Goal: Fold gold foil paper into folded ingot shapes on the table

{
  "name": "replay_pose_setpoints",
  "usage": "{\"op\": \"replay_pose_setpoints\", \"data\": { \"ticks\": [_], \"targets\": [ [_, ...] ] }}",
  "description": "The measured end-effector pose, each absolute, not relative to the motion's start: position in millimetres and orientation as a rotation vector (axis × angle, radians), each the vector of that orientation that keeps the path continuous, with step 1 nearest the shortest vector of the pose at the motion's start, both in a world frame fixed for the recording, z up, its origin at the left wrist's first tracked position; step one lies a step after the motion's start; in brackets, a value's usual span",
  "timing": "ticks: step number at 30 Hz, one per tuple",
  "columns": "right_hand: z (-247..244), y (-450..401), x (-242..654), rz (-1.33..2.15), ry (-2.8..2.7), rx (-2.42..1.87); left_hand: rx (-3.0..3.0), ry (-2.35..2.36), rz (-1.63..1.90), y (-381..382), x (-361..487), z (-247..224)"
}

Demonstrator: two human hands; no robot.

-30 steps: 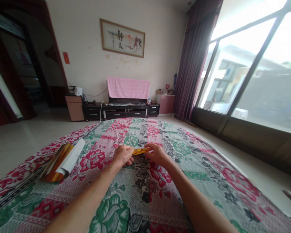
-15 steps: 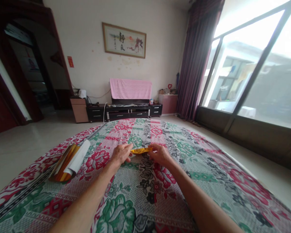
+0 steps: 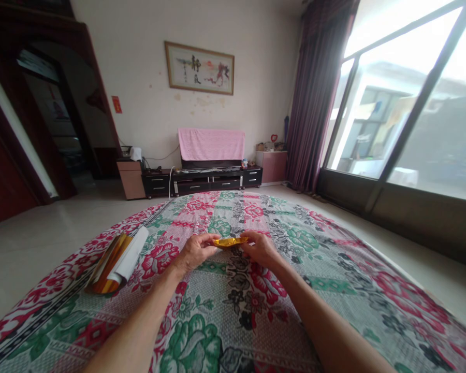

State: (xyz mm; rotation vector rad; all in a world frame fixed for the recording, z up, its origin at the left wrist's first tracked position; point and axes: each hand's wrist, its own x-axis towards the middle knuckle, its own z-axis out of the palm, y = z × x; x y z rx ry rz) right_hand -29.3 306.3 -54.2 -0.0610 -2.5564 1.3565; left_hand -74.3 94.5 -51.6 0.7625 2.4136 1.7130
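Note:
A small strip of folded gold foil paper [image 3: 230, 242], narrow and curved like a shallow boat, is held level above the bed cover. At its left end, my left hand [image 3: 196, 253] pinches the tip between thumb and fingers. My right hand [image 3: 259, 248] grips the opposite end, fingers curled under it. Both forearms reach in from the bottom of the view. To the left of my left hand lies a loosely curled stack of gold and white paper sheets [image 3: 114, 261].
The bed cover [image 3: 194, 342] has red, green and black flowers. Beyond it stand a low black TV cabinet [image 3: 194, 187] and a TV draped with a pink towel [image 3: 212, 144]. A purple curtain [image 3: 308, 103] and large windows line the right side.
My left hand's fingers have closed in on the left end of the gold foil paper, where they were more spread before. The whole view has shifted slightly.

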Motion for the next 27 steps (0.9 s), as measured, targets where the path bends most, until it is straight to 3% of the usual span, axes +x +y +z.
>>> {"op": "replay_pose_setpoints", "data": {
  "ticks": [10,20,27],
  "targets": [
    [-56.5,304.2,-29.6,1.362,-2.468,-0.062,0.856,2.463,1.823,100.2,-77.3,-58.6],
    [-52.8,301.7,-26.1,1.136,-2.413,-0.029,0.688,2.3,1.957,100.8,-73.8,-55.2],
    [-63.0,297.9,-28.9,1.303,-2.374,0.139,0.597,2.362,2.033,104.4,-77.3,-55.4]
  ]
}}
